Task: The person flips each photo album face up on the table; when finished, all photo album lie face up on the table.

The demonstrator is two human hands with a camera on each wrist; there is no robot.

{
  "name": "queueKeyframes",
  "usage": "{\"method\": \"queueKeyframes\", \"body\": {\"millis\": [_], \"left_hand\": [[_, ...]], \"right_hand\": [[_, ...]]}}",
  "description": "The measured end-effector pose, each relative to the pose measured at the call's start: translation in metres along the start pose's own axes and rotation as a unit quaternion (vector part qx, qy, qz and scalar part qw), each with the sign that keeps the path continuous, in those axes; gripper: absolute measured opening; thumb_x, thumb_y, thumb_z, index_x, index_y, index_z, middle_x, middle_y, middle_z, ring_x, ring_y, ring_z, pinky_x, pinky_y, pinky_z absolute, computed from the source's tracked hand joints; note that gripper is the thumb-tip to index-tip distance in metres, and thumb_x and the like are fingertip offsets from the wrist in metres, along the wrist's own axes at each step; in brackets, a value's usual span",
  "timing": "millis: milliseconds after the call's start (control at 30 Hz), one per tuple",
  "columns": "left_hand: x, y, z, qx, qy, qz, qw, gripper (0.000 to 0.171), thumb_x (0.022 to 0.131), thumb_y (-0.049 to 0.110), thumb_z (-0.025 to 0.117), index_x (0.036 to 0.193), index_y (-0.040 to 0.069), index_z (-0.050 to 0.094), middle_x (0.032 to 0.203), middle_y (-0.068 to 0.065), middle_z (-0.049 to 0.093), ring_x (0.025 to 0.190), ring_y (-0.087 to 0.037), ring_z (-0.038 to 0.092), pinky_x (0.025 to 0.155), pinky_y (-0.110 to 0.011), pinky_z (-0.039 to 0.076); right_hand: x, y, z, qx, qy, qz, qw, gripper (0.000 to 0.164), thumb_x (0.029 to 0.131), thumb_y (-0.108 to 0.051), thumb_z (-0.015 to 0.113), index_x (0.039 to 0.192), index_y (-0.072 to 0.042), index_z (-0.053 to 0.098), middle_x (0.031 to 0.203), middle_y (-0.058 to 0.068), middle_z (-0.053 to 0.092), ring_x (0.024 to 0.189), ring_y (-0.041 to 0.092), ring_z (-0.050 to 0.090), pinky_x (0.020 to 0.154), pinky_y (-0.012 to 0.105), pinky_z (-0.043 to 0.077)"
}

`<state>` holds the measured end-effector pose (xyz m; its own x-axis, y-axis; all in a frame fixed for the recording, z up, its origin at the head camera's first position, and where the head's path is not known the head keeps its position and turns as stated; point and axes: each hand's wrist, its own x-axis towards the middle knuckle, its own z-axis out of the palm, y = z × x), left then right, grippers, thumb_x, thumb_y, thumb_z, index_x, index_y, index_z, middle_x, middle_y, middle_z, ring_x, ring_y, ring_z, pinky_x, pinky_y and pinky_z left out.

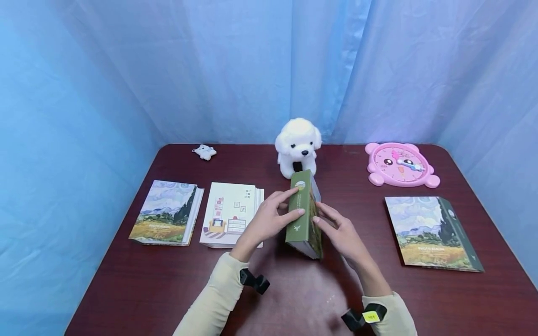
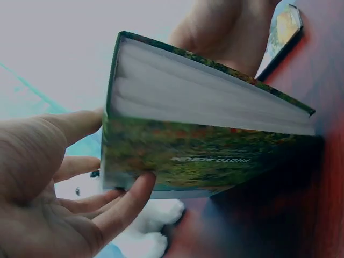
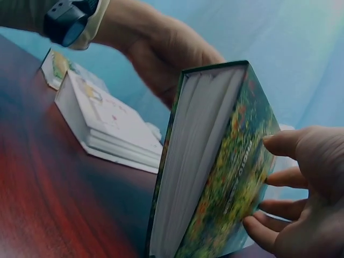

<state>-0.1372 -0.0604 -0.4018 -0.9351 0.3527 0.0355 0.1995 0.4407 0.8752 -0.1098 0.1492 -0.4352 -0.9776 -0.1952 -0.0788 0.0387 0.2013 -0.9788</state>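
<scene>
We find the head view set above the counter, facing forward and down at broad range. Both wrist views sit low and close, canted, facing the green photo album from opposite sides and sharing its page edges.

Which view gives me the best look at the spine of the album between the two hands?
The head view: the green spine faces that camera, white emblem included, though the left hand covers parts. Both wrist views face the page edges of the album, so each shows the spine only edge-on.
</scene>
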Motion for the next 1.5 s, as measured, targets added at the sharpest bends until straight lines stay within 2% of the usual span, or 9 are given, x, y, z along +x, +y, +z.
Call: {"method": "queueKeyframes", "body": {"millis": [167, 300, 433, 567, 767, 933, 1067, 1167, 1500], "left_hand": [[-0.001, -0.003, -0.007, 0.032, 0.004, -0.032, 0.999, 0.062, 0.088, 0.045, 0.065, 0.144, 0.031, 0.044, 0.13, -0.009, 0.052, 0.105, -0.021, 0.063, 0.08, -0.032, 0.054], [-0.002, -0.006, -0.011, 0.029, -0.012, -0.053, 0.9981, 0.064, 0.089, 0.046, 0.065, 0.145, 0.027, 0.042, 0.129, -0.011, 0.054, 0.103, -0.022, 0.064, 0.072, -0.03, 0.055], [-0.002, -0.009, -0.012, 0.006, -0.043, -0.074, 0.9963, 0.067, 0.089, 0.045, 0.064, 0.148, 0.026, 0.038, 0.128, -0.012, 0.059, 0.102, -0.022, 0.065, 0.067, -0.029, 0.054], [-0.001, -0.015, -0.008, -0.016, -0.059, -0.093, 0.9938, 0.067, 0.091, 0.042, 0.063, 0.149, 0.026, 0.035, 0.132, -0.012, 0.057, 0.108, -0.023, 0.064, 0.07, -0.03, 0.054], [0.001, -0.027, 0.002, -0.014, -0.053, -0.103, 0.9931, 0.064, 0.093, 0.039, 0.06, 0.15, 0.024, 0.033, 0.144, -0.016, 0.045, 0.116, -0.026, 0.06, 0.083, -0.034, 0.054], [0.004, -0.034, 0.007, -0.058, -0.046, -0.123, 0.9897, 0.065, 0.093, 0.033, 0.062, 0.15, 0.023, 0.032, 0.135, -0.016, 0.055, 0.106, -0.023, 0.066, 0.079, -0.034, 0.055], [0.004, -0.035, 0.009, -0.052, -0.04, -0.133, 0.9889, 0.064, 0.094, 0.03, 0.061, 0.15, 0.019, 0.032, 0.132, -0.019, 0.057, 0.096, -0.023, 0.068, 0.081, -0.034, 0.055], [0.004, -0.036, 0.011, -0.046, -0.033, -0.141, 0.9884, 0.064, 0.094, 0.027, 0.062, 0.15, 0.015, 0.033, 0.13, -0.021, 0.058, 0.097, -0.023, 0.068, 0.082, -0.034, 0.055], [0.004, -0.042, 0.009, -0.089, -0.021, -0.166, 0.9819, 0.061, 0.094, 0.014, 0.06, 0.149, 0.007, 0.033, 0.137, -0.018, 0.051, 0.108, -0.028, 0.063, 0.077, -0.033, 0.056]], "right_hand": [[0.002, 0.008, 0.004, -0.043, -0.005, 0.008, 0.999, 0.06, 0.094, -0.029, 0.062, 0.145, -0.006, 0.041, 0.152, 0.019, 0.032, 0.137, 0.038, 0.035, 0.109, 0.048, 0.034], [0.003, 0.014, 0.004, -0.069, -0.001, 0.017, 0.997, 0.064, 0.093, -0.027, 0.063, 0.146, -0.002, 0.038, 0.152, 0.025, 0.026, 0.138, 0.04, 0.032, 0.109, 0.051, 0.033], [0.004, 0.018, 0.002, -0.105, 0.006, 0.035, 0.994, 0.067, 0.093, -0.032, 0.063, 0.148, -0.005, 0.035, 0.154, 0.027, 0.02, 0.139, 0.042, 0.027, 0.109, 0.052, 0.033], [0.007, 0.019, -0.002, -0.155, 0.008, 0.047, 0.987, 0.07, 0.093, -0.037, 0.061, 0.149, -0.007, 0.033, 0.154, 0.028, 0.017, 0.14, 0.046, 0.022, 0.109, 0.057, 0.029], [0.011, 0.019, -0.007, -0.231, 0.013, 0.072, 0.97, 0.075, 0.09, -0.047, 0.06, 0.151, -0.013, 0.032, 0.156, 0.026, 0.015, 0.141, 0.047, 0.02, 0.111, 0.062, 0.021], [0.015, 0.022, -0.01, -0.263, 0.007, 0.052, 0.963, 0.077, 0.09, -0.05, 0.061, 0.151, -0.013, 0.031, 0.157, 0.024, 0.016, 0.141, 0.048, 0.018, 0.109, 0.065, 0.021], [0.018, 0.026, -0.011, -0.289, 0.009, 0.031, 0.957, 0.076, 0.09, -0.048, 0.061, 0.15, -0.011, 0.033, 0.155, 0.026, 0.019, 0.138, 0.053, 0.019, 0.107, 0.068, 0.022], [0.019, 0.027, -0.01, -0.299, 0.011, 0.022, 0.954, 0.075, 0.09, -0.045, 0.063, 0.149, -0.01, 0.034, 0.154, 0.027, 0.019, 0.137, 0.054, 0.02, 0.106, 0.068, 0.023], [0.018, 0.031, -0.002, -0.306, 0.013, -0.01, 0.952, 0.072, 0.089, -0.039, 0.066, 0.148, -0.01, 0.036, 0.153, 0.028, 0.021, 0.136, 0.053, 0.021, 0.104, 0.069, 0.025]]}}
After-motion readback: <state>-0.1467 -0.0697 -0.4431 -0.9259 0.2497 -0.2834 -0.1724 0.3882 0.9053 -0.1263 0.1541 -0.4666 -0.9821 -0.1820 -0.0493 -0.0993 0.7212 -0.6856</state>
